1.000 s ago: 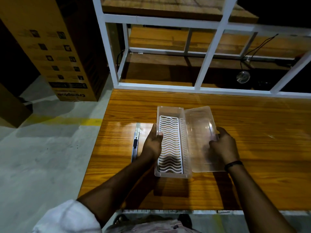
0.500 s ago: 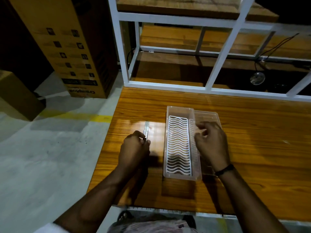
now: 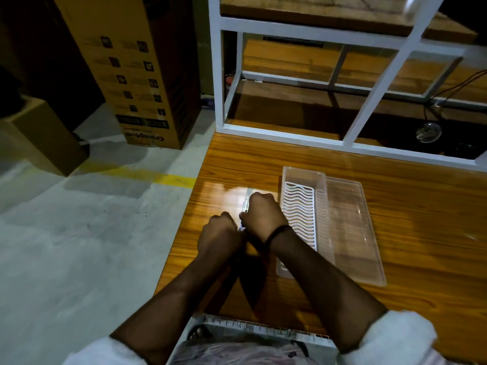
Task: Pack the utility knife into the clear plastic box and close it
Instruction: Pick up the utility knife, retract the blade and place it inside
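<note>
One head-worn wide-angle camera is looking forward and steeply down from above the near edge of the wooden table (image 3: 395, 233). It is sitting close over both forearms, which are entering from the bottom of the frame. It is facing the table's far edge and the white shelf frame (image 3: 379, 83) beyond, taking in the concrete floor (image 3: 79, 246) past the left edge. Straight lines are bowing toward the frame's borders.

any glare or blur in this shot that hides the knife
Head view: a bright glare patch on the table washes out the utility knife, which both hands mostly cover; the left hand and right hand look slightly soft; the sleeves at the bottom corners are smeared; the white frame uprights lean from the wide-angle lens.
</note>
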A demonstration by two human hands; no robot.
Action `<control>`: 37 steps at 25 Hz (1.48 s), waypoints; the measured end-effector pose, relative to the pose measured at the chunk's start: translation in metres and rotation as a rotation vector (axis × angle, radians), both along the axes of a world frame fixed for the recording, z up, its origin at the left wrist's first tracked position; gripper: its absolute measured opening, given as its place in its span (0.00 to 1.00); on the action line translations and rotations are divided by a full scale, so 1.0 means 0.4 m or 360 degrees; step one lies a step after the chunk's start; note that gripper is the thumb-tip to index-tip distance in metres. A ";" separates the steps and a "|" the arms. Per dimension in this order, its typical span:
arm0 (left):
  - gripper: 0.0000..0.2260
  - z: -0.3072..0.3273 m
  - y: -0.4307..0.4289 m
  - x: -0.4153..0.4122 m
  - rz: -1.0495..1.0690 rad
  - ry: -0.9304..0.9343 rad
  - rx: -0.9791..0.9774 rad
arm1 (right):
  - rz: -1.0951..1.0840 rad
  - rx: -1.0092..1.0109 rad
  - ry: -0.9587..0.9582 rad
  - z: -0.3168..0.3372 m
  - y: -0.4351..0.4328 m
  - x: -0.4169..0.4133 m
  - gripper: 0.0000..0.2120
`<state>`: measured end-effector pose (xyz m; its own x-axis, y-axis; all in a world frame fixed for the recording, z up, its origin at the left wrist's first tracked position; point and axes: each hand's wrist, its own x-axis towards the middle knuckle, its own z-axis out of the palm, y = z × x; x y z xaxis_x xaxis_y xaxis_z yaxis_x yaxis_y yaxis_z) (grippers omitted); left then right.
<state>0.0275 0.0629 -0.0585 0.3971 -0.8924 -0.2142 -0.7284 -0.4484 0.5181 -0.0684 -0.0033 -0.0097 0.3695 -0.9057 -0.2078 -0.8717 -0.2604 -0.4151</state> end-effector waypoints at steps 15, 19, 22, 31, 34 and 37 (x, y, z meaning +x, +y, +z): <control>0.10 -0.005 0.020 -0.008 0.0025 0.0038 -0.0231 | -0.0171 0.0034 0.0005 -0.035 -0.018 0.045 0.20; 0.07 -0.002 0.018 -0.016 0.0105 0.0262 -0.0227 | -0.0223 0.0084 -0.0121 -0.035 -0.020 0.030 0.15; 0.07 0.004 0.024 0.003 0.0194 0.0555 -0.0254 | -0.0317 0.0166 -0.0272 -0.040 -0.029 0.014 0.11; 0.18 0.115 0.051 -0.005 -0.0132 0.1214 -0.0488 | -0.0362 0.0676 -0.1415 0.052 -0.037 -0.128 0.14; 0.41 0.117 0.069 -0.035 -0.0635 0.0967 -0.0461 | -0.0445 0.0607 -0.1525 0.051 -0.037 -0.180 0.13; 0.49 0.107 0.070 -0.059 -0.0843 0.0795 -0.0518 | -0.0533 0.0590 -0.1674 0.037 -0.031 -0.213 0.05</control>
